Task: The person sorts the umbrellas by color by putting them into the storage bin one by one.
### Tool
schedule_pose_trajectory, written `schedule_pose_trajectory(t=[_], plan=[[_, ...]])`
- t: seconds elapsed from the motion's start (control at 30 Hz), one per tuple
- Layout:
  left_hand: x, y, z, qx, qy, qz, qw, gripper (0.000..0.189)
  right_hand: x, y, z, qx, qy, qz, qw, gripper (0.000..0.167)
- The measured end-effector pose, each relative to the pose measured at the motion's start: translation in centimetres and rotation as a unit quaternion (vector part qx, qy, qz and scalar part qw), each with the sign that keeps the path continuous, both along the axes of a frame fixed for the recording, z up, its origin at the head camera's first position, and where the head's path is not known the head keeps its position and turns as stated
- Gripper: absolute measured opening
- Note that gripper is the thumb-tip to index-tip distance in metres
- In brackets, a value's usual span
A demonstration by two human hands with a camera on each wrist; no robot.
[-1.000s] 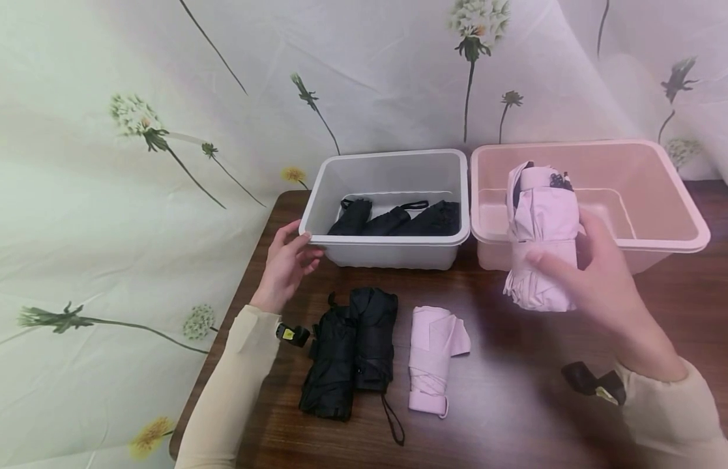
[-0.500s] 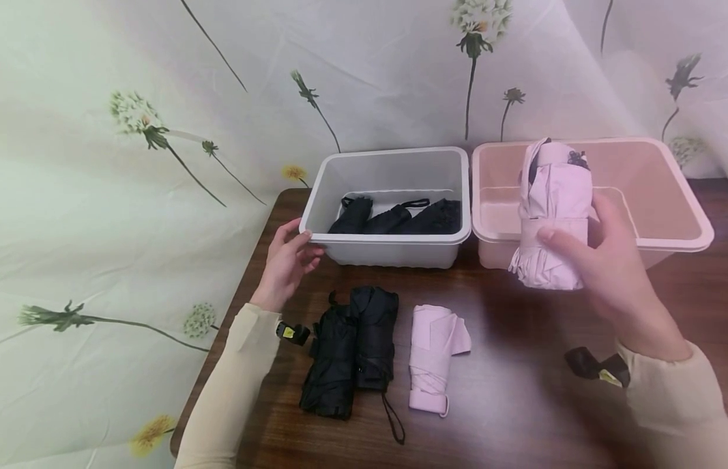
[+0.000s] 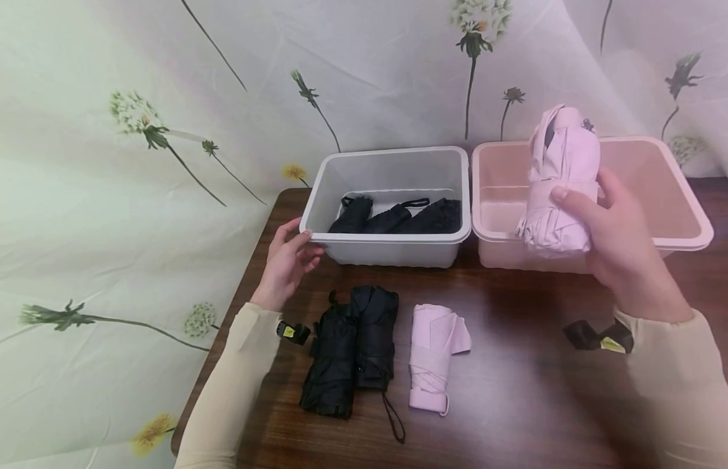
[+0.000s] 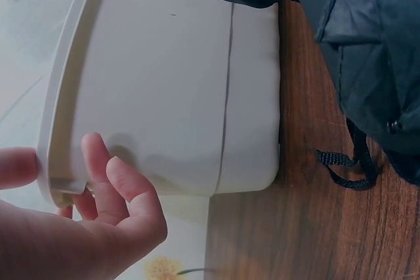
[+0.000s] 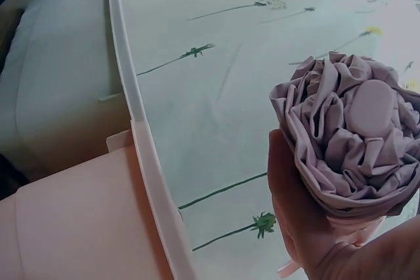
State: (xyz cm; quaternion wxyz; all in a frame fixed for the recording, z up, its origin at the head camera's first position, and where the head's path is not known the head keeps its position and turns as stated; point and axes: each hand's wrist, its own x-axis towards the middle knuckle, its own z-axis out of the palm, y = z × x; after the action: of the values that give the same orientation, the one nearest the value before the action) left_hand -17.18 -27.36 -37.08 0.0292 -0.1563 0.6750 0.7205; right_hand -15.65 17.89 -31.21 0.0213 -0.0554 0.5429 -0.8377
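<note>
My right hand point(image 3: 624, 241) grips a folded pink umbrella point(image 3: 563, 156), thumb across its strap, held up over the front of the pink bin point(image 3: 507, 254). In the right wrist view the umbrella's gathered cloth end point(image 5: 354, 136) faces the camera. At the front left corner of the grey-white bin point(image 3: 393, 254) is my left hand point(image 3: 286, 264), its thumb on the rim and its other fingers curled beneath, as the left wrist view also shows. Several folded black umbrellas point(image 3: 354, 215) lie inside that bin.
Two folded black umbrellas point(image 3: 331, 365) lie side by side on the dark wooden table point(image 3: 504, 417), one with a wrist loop trailing. Right of them lies another folded pink umbrella point(image 3: 428, 358). The bins stand side by side before a flower-print cloth point(image 3: 387, 65).
My right hand has lifted the pink umbrella up and slightly right, farther over the pink bin. The left hand stays at the grey-white bin's corner.
</note>
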Motion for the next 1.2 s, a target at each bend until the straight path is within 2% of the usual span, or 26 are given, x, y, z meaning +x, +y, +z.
schedule_pose_trajectory(t=[0.27, 0.4, 0.63, 0.73, 0.83, 0.9, 0.97, 1.07, 1.2], plan=[[0.0, -0.1, 0.0, 0.003, -0.006, -0.001, 1.0000, 0.049, -1.8, 0.3, -0.2, 0.001, -0.031, 0.015, 0.9994, 0.051], [0.1, -0.1, 0.0, 0.005, -0.008, -0.002, 1.0000, 0.050, -2.5, 0.4, -0.4, 0.024, -0.057, 0.024, 0.9978, 0.053], [0.1, -0.1, 0.1, 0.006, -0.005, 0.003, 1.0000, 0.047, -3.1, 0.4, -0.3, 0.156, -0.106, 0.011, 0.9820, 0.071], [0.1, -0.1, 0.1, 0.004, -0.005, 0.004, 1.0000, 0.048, -3.5, 0.1, -0.3, 0.184, -0.108, 0.005, 0.9770, 0.075], [0.2, -0.1, 0.1, 0.004, -0.005, 0.003, 1.0000, 0.048, -3.8, -0.1, -0.2, 0.255, -0.104, -0.009, 0.9612, 0.079], [0.1, -0.1, 0.1, 0.004, -0.007, 0.002, 1.0000, 0.048, -4.0, -0.3, -0.3, 0.265, -0.094, -0.010, 0.9596, 0.081], [0.1, 0.0, 0.1, 0.004, -0.008, 0.001, 1.0000, 0.048, -4.2, -0.3, -0.4, 0.256, -0.085, -0.009, 0.9629, 0.081], [0.1, 0.0, 0.0, 0.003, -0.008, -0.001, 1.0000, 0.048, -4.4, -0.5, -0.7, 0.196, -0.073, 0.000, 0.9779, 0.075], [0.1, 0.0, 0.0, 0.002, -0.006, -0.002, 1.0000, 0.048, -4.6, -0.6, -0.8, 0.187, -0.064, -0.007, 0.9803, 0.071]])
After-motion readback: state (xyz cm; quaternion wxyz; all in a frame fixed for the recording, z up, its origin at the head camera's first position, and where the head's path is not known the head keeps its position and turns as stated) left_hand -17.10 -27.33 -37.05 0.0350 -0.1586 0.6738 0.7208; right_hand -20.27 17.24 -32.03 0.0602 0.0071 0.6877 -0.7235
